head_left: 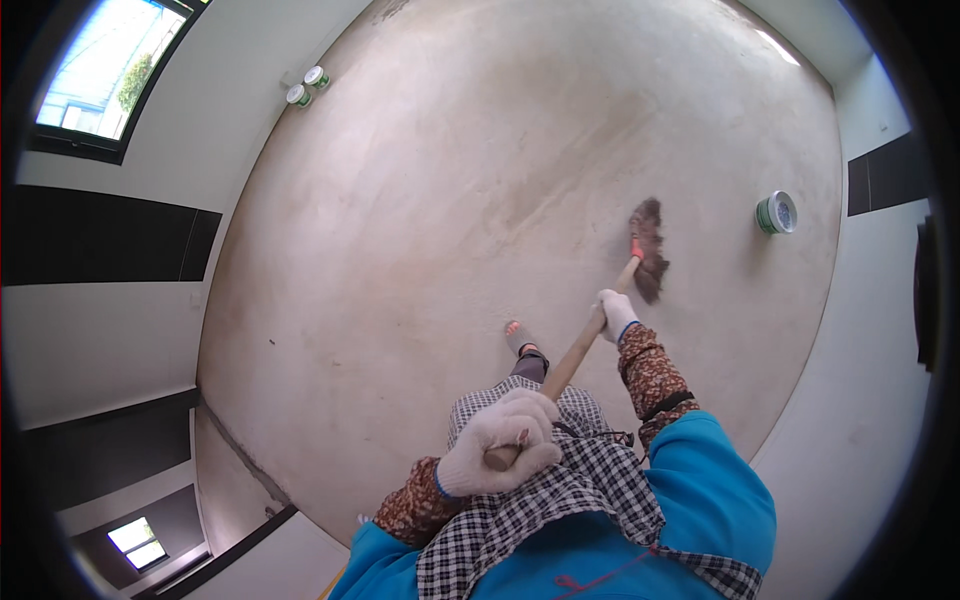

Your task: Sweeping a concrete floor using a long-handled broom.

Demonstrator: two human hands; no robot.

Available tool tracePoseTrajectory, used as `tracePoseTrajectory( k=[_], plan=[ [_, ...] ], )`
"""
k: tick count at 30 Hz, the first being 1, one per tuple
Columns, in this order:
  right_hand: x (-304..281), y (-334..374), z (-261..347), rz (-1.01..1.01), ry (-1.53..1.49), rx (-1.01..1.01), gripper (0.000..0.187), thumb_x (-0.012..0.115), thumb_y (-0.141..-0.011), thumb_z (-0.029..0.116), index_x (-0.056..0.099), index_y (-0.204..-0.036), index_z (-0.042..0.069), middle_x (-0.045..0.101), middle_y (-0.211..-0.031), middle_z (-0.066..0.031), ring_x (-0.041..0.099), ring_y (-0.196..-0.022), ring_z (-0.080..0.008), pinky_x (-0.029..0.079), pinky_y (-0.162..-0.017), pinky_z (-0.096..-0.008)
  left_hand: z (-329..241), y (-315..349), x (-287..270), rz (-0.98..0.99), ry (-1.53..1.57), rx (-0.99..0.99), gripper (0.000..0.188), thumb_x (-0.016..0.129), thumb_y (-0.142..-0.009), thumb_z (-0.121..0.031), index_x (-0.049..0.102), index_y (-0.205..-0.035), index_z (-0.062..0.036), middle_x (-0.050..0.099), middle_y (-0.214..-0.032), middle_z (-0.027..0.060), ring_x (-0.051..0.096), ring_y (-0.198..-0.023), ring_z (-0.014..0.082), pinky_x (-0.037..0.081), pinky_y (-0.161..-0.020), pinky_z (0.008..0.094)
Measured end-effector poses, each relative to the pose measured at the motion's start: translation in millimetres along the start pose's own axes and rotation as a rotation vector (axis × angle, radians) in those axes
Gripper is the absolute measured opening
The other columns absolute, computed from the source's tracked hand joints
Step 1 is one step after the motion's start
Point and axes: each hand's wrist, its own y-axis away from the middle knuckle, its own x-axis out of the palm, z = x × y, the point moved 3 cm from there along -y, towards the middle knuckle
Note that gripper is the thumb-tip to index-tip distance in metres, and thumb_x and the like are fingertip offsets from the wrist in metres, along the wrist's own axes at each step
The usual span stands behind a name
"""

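Note:
A long-handled broom (573, 362) slants away from my body toward the right. Its frayed brown head (651, 262), joined by a red socket, rests on the floor. My left hand (505, 438), in a white knit glove, is wrapped round the top end of the wooden handle close to my apron. Farther down, my right hand (615, 311), gloved the same way, grips the handle not far above the socket. Both hands are closed.
Pale, dusty concrete floor (400, 230) spreads around me. At the right stands a white and green bucket (776, 213); two similar buckets (307, 88) sit by the far left wall. A doorway (235, 470) opens at the lower left. My foot (518, 338) is just ahead.

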Motion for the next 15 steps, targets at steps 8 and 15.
tracePoseTrajectory(
  k=[8, 15],
  plan=[
    [157, 86, -106, 0.507, 0.083, 0.301, 0.017, 0.057, -0.085, 0.017, 0.054, -0.096, 0.005, 0.058, -0.078, -0.0084, 0.061, -0.067, -0.0243, 0.052, -0.059, -0.0451, -88, 19, 71, -0.026, -0.517, 0.08, 0.031, 0.081, -0.07, -0.01, 0.05, -0.065, -0.0102, 0.058, -0.067, 0.0025, 0.064, -0.063, 0.0236, 0.052, -0.056, 0.032],
    [151, 137, -27, 0.417, 0.068, 0.148, 0.025, 0.057, -0.086, 0.019, 0.051, -0.095, -0.004, 0.061, -0.082, -0.0142, 0.066, -0.069, -0.0263, 0.057, -0.058, -0.0439, -134, 45, 33, -0.278, -0.438, 0.273, 0.032, 0.071, -0.078, -0.011, 0.047, -0.057, -0.0112, 0.051, -0.052, 0.0019, 0.055, -0.048, 0.0208, 0.047, -0.049, 0.0333]
  ],
)
